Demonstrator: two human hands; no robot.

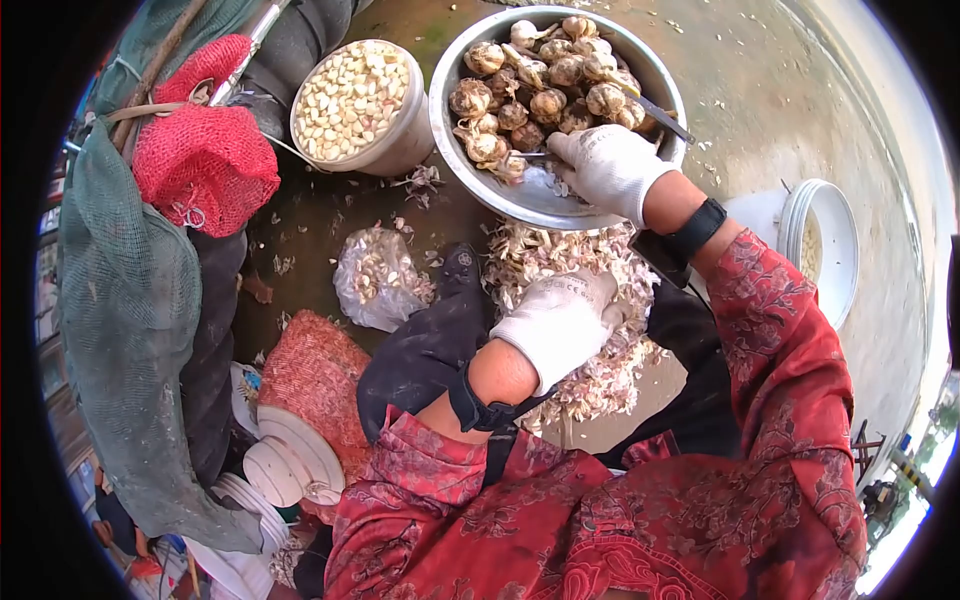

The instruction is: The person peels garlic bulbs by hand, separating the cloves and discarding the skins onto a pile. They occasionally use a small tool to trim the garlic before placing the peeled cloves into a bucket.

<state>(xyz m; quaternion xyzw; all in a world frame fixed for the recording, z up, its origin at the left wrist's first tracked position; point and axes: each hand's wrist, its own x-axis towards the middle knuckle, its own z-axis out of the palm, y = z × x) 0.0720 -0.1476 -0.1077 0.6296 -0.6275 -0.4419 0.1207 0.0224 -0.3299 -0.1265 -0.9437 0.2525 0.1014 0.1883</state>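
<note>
While the bulbs point(547, 105) sit in the basin point(497, 207), we note our right hand point(612, 172) over its near side, fingers curled beside a thin blade point(537, 155); we cannot tell if they grip it. A knife point(662, 116) lies across bulbs toward the rim. Our left hand point(566, 318) covers part of the peel heap point(600, 390), fingers bent, contents hidden. Leftward: clove tub point(400, 150), clear bag point(375, 308), red sack point(312, 375). Rightward: white bucket point(842, 235), partly blocked by our sleeve point(775, 320).

Two white gloves point(608, 172) point(560, 322) near centre, one metal basin point(520, 207) at top centre, two buckets point(400, 150) point(840, 245) at upper left and right, one plastic bag point(372, 290) left of centre.
</note>
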